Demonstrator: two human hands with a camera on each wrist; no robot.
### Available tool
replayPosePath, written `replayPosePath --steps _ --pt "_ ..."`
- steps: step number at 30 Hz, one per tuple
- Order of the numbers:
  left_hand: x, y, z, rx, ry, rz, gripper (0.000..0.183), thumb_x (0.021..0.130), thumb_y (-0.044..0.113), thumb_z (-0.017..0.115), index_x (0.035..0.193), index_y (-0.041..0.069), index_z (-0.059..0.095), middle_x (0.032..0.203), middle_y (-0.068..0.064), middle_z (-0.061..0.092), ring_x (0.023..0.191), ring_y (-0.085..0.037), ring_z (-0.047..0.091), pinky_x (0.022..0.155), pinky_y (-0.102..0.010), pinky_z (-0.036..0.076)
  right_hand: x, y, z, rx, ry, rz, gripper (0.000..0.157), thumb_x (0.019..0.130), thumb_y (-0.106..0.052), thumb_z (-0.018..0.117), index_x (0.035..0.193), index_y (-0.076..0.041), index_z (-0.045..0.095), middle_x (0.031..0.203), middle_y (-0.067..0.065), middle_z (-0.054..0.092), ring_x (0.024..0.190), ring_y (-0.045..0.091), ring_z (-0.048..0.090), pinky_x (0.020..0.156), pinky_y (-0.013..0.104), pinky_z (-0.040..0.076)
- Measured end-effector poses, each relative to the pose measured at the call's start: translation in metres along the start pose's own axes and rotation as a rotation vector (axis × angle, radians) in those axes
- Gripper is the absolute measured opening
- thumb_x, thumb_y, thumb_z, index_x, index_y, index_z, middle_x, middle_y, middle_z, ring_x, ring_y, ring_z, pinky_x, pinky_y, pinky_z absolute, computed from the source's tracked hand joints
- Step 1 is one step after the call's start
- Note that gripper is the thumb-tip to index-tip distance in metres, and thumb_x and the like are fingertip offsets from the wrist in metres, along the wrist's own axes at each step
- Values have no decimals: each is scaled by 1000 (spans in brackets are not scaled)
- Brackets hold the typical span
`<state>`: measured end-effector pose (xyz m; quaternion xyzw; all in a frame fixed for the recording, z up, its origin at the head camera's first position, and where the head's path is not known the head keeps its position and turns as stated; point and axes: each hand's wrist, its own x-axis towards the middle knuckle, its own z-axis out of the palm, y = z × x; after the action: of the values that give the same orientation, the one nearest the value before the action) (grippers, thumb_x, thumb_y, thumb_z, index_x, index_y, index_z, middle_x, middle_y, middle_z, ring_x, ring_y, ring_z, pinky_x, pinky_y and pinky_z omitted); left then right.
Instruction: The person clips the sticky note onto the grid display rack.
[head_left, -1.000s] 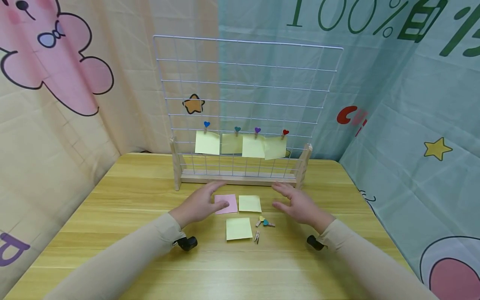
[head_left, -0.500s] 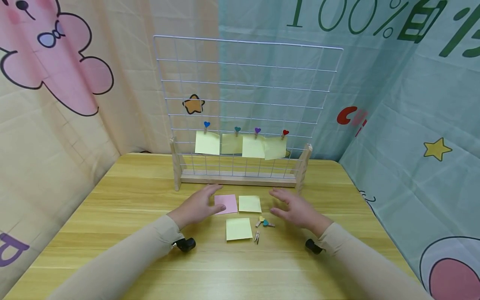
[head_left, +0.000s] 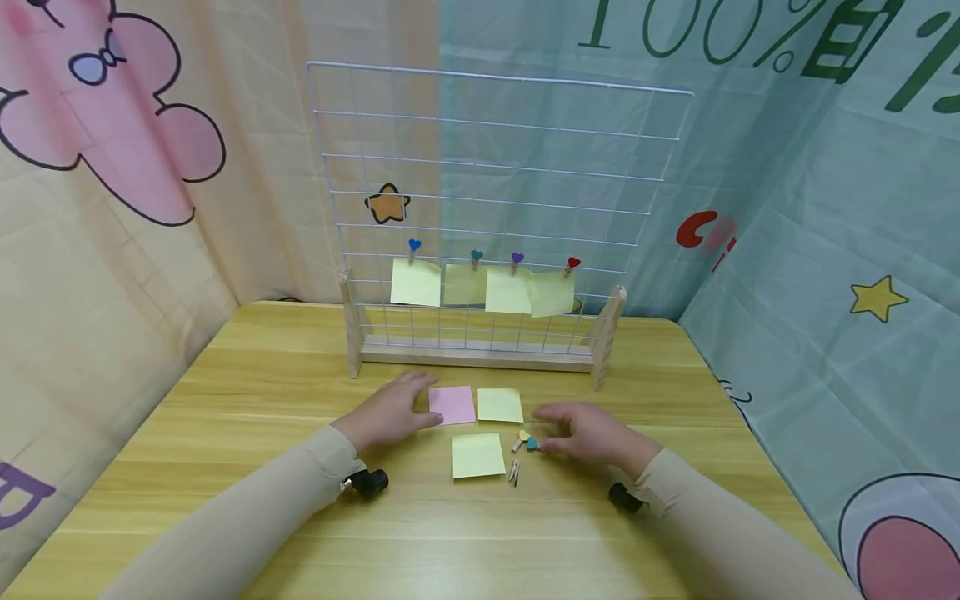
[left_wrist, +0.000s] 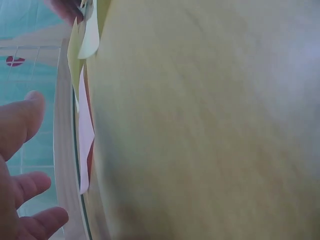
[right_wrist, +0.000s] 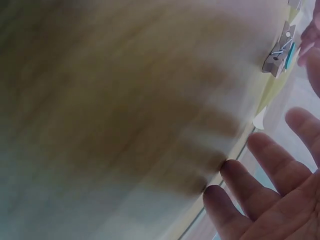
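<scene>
My left hand (head_left: pixel 386 412) hovers at the left edge of a pink sticky note (head_left: pixel 452 405), fingers relaxed and holding nothing; its fingers (left_wrist: pixel 34 186) show spread in the left wrist view. My right hand (head_left: pixel 592 435) is low over the table, its thumb by a small clothespin with a teal heart (head_left: pixel 532 444). Whether the thumb touches it cannot be told. That wooden clothespin (right_wrist: pixel 280 54) appears beyond the loosely spread fingers in the right wrist view. Beside it lie a yellow-heart clothespin (head_left: pixel 523 435) and another clothespin (head_left: pixel 514 473). Two yellow sticky notes (head_left: pixel 500 406) lie left of the clothespins.
Behind the notes stands a white wire grid (head_left: pixel 495 162) in a wooden base (head_left: pixel 476 358). Several yellow notes (head_left: pixel 508 290) hang on it from heart clothespins (head_left: pixel 517 259). Printed curtains (head_left: pixel 810 250) enclose the wooden table (head_left: pixel 300 533).
My right hand has come down and nearer, toward the teal-heart clothespin. My left hand has drawn slightly back to the left, off the pink note. The head view has tilted slightly.
</scene>
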<state>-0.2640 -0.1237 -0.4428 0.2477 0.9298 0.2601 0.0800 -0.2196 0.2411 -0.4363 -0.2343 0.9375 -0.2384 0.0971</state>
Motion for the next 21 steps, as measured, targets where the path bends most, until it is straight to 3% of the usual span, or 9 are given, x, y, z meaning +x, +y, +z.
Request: replayPosePath --steps 6,8,13,21 --pt "4 -5 -2 16 -32 -25 74 100 42 72 158 6 45 167 -25 35 153 -48 36 125 -62 31 2 -2 -1 -56 -34 -15 47 95 -31 79 139 -14 70 138 7 70 131 31 64 110 53 51" --pt "5 -6 -2 22 -41 -29 73 100 41 72 158 4 46 166 -24 37 153 -47 37 125 -61 31 2 -3 -1 -89 -35 -31 46 95 -31 80 137 -15 71 130 4 72 118 25 67 103 49 55" --pt "8 -6 0 52 -51 -29 72 99 41 72 156 3 48 164 -22 43 153 -44 39 126 -59 32 5 -2 2 -130 -56 -37 42 93 -34 82 131 -17 75 107 -6 68 90 10 56 83 33 52" --pt "12 -4 1 74 -52 -41 74 96 41 75 154 3 50 160 -19 48 151 -40 42 125 -55 35 10 -4 2 -114 -89 -20 38 91 -30 83 126 -15 77 97 -8 65 85 9 53 78 29 49"
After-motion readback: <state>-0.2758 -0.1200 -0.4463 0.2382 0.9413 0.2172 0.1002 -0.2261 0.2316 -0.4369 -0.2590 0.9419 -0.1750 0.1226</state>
